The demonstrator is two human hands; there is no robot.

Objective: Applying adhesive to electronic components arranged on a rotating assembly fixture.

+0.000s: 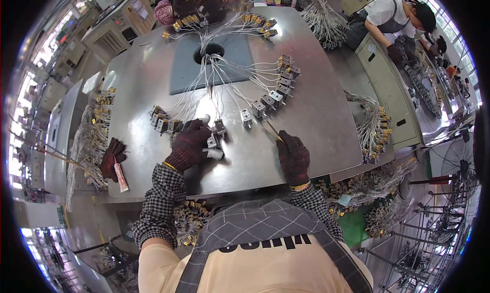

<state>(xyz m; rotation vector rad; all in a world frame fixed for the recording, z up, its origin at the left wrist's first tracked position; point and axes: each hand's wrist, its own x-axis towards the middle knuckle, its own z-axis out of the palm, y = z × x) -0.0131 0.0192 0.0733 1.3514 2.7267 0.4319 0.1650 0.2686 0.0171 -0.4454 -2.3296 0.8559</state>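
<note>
Left hand (188, 146), dark glove, closed over a small grey connector block (213, 141) near the front edge of the steel table (316, 119). Right hand (293, 157) pinching a thin yellow-tipped tool (272, 130), tip toward the next block. Block probably light, rigid, small; thin white wires (229, 71) limp, easily tangled. Best gripped by the block body, not the leads.

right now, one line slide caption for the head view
Gloved left hand on wired switch parts, right hand holding a thin tool at a metal table.
</note>
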